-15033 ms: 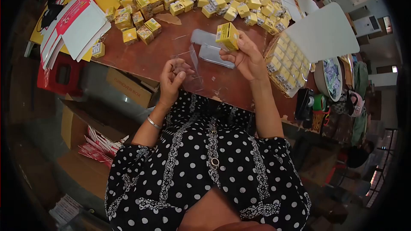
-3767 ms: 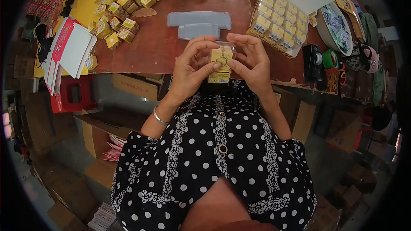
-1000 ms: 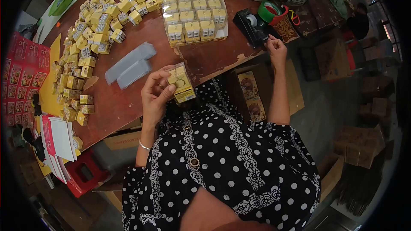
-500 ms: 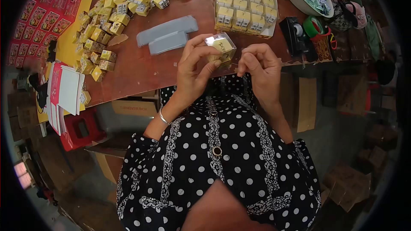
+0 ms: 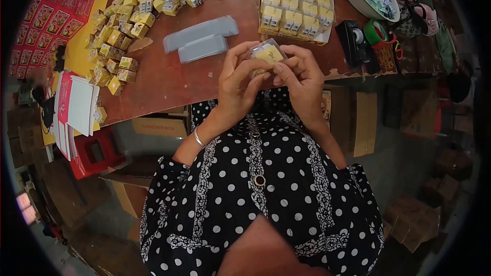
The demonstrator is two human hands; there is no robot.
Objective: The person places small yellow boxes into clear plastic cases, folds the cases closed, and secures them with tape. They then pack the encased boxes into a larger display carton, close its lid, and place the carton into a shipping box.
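Observation:
Above the table's front edge, my left hand grips a small clear plastic box with a yellow piece inside, its fingers bent round the left side. On the box's right side, my right hand has its thumb and bent fingers closed at the near corner. The fingers hide the lower part of the box. Just beyond my left hand, flat clear plastic sleeves lie on the table. A display carton stands past my hands, filled with rows of small yellow-and-white boxes.
Loose yellow boxes are heaped along the back left of the brown table. White-and-pink cards lie at the left edge. At right are a tape dispenser, green tape, rubber bands and a basin of sachets.
My right hand has moved left and now touches the clear box. The box has tilted and shifted slightly right in my left hand.

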